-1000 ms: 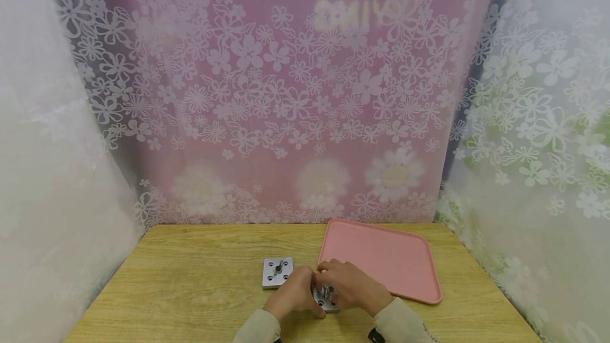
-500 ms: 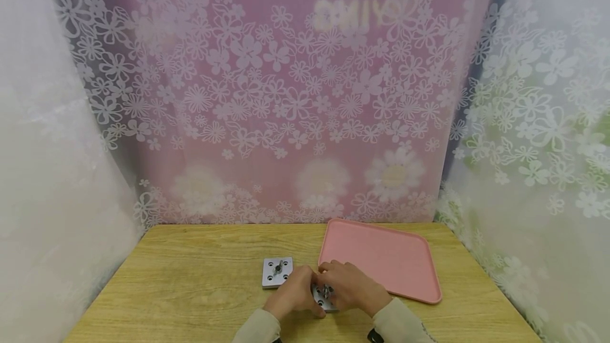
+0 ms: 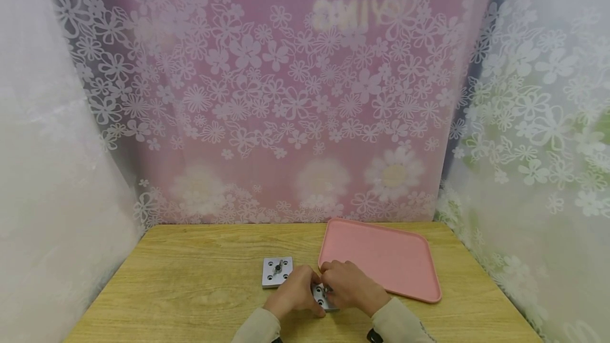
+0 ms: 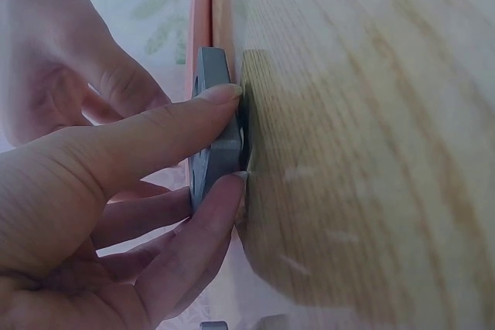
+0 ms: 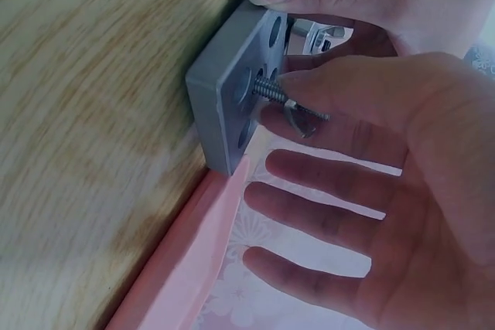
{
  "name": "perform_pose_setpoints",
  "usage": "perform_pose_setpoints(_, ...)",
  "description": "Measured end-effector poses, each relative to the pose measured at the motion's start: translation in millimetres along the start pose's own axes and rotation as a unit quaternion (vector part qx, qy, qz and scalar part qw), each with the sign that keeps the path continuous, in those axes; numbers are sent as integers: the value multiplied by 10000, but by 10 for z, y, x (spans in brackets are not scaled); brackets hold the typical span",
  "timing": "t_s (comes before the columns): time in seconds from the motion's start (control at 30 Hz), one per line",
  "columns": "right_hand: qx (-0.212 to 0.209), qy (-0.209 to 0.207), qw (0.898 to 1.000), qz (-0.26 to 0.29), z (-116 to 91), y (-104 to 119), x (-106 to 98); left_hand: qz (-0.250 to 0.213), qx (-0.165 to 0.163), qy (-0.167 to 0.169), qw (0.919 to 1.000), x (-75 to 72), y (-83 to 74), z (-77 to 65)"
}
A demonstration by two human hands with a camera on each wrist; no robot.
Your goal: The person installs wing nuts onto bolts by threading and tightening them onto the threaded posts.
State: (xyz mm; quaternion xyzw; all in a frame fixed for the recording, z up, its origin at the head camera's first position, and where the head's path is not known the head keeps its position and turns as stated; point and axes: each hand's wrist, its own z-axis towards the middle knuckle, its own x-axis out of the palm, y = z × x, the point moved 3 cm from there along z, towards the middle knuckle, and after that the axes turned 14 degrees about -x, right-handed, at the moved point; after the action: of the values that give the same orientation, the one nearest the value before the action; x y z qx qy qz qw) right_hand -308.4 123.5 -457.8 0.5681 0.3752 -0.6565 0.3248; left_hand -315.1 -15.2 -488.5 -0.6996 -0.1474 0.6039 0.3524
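Observation:
A square silver metal plate (image 3: 329,308) with holes near its corners lies on the table between my hands. My left hand (image 3: 295,292) grips its edges, thumb on the near side and fingers beyond. From the plate's middle rises a threaded stud (image 5: 268,89) carrying a wing nut (image 5: 300,119). The thumb and index finger of my right hand (image 3: 351,287) pinch this wing nut, while its other fingers extend loosely. To the left, a second metal plate (image 3: 277,281) of the same kind lies flat, with its own wing nut (image 3: 278,268) at the centre.
Behind and right of my hands, a pink tray (image 3: 381,258) rests on the wooden table (image 3: 190,279), its near edge close to the held plate. Flowered curtains (image 3: 286,94) hang at the back and on both sides.
My right fingers have shifted slightly around the wing nut, which is now more hidden behind them in the head view. The left hand, both plates and the tray stay put.

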Motion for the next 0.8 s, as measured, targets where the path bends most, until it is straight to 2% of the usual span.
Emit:
perform_pose_setpoints(0.2, 166, -40, 9992, -361, -8, -1, 8, -96, -64, 102, 9999, -2, 7, 8)
perform_pose_setpoints(0.63, 260, -40, 9989, -377, -15, 7, -40, -275, -180, 242, 9992, 8, 19, 9)
perform_pose_setpoints(0.8, 153, -56, 9991, -390, -17, 17, -104, -173, -129, 155, 9996, -5, 13, 11)
